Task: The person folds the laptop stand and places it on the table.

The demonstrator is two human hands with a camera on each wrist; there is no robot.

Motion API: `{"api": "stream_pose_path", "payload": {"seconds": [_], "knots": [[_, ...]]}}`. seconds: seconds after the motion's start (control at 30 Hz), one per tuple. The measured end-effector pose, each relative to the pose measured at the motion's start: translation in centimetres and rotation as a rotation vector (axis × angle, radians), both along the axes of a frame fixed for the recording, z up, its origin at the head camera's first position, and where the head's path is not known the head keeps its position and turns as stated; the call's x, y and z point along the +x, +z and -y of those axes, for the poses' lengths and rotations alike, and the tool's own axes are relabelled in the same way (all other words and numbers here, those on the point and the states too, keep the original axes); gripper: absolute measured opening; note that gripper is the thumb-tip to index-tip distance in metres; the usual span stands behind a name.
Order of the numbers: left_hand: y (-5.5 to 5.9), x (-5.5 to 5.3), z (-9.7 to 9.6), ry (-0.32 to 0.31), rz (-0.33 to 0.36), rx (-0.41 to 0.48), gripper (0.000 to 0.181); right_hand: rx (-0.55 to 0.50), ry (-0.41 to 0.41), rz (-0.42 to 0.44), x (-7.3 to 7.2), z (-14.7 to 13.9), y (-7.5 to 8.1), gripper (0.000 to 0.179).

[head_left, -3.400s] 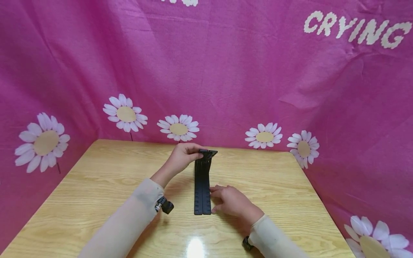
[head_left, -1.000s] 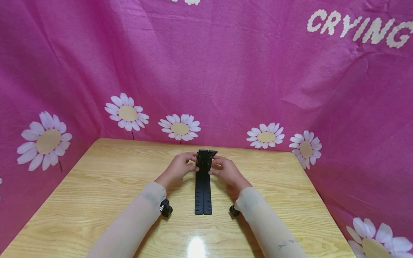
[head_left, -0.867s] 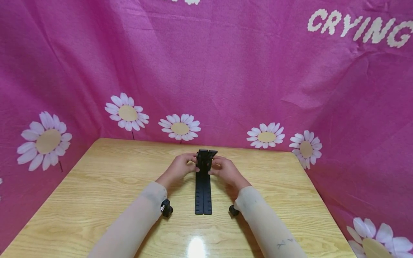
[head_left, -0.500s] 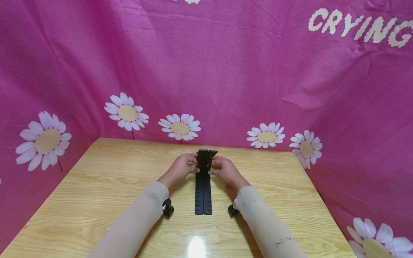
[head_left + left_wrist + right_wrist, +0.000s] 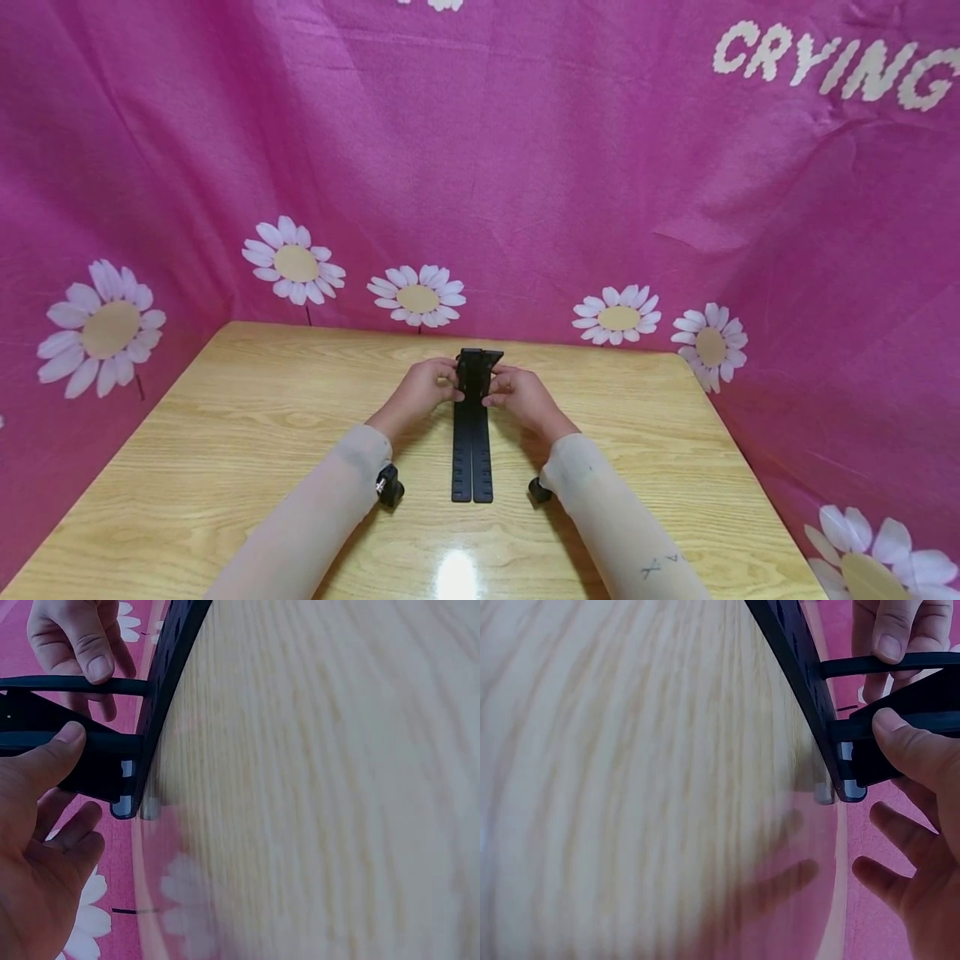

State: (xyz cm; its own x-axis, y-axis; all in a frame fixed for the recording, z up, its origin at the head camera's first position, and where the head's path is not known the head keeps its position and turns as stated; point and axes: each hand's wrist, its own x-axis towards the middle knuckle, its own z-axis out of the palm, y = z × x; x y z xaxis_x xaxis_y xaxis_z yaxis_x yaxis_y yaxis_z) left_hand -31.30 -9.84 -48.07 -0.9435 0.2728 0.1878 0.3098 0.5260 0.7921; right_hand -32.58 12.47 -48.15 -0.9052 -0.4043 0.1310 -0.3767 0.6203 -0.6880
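Observation:
A black folding stand (image 5: 472, 462) stands on the table, its two notched base rails lying side by side toward me. At the far end its uprights rise to a flat top. My left hand (image 5: 422, 392) pinches the left upright, the thumb on the near side and fingers behind. The right hand (image 5: 525, 400) pinches the right upright the same way. In the left wrist view, the left thumb presses along a black bar (image 5: 105, 742), and the right wrist view has the right thumb on the matching bar (image 5: 862, 729). The fingertips behind the uprights are partly hidden.
The stand sits on a wood-grain table (image 5: 300, 517) with a glossy surface. A pink cloth (image 5: 525, 167) printed with daisies encloses the back and sides. Small black wrist cameras, such as the left one (image 5: 389, 487), hang under both sleeves.
Over three seconds ago the left hand held the top and the right hand was beside the base rails; both moved to the uprights. During the last second they have barely shifted.

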Motion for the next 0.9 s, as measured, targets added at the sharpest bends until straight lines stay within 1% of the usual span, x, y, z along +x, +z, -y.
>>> {"api": "stream_pose_path", "payload": {"seconds": [0.1,0.33,0.4,0.57,0.73,0.8,0.9], "knots": [[-0.02,0.08,-0.11,0.018,-0.002,0.026,0.013,-0.012,-0.004,0.016,-0.02,0.02,-0.05,0.007],[0.24,0.16,-0.46,0.059,-0.036,0.034,0.009,-0.069,-0.046,0.047,0.11,0.13,-0.08,0.005],[0.19,0.13,-0.47,0.069,-0.037,0.038,0.007,-0.07,-0.056,0.037,0.05,0.17,-0.14,0.006],[0.13,-0.09,-0.61,0.096,-0.031,0.009,0.006,-0.05,-0.072,-0.01,-0.33,0.28,-0.34,0.007],[0.21,-0.29,-0.76,0.122,-0.025,-0.029,0.009,-0.065,-0.084,-0.019,-0.42,0.41,-0.28,0.008],[0.34,-0.28,-0.74,0.141,-0.019,-0.044,0.009,-0.067,-0.09,-0.023,-0.4,0.44,-0.21,0.008],[0.64,-0.17,-0.63,0.178,0.007,-0.043,0.009,-0.058,-0.099,-0.034,-0.37,0.46,-0.09,0.009]]}}
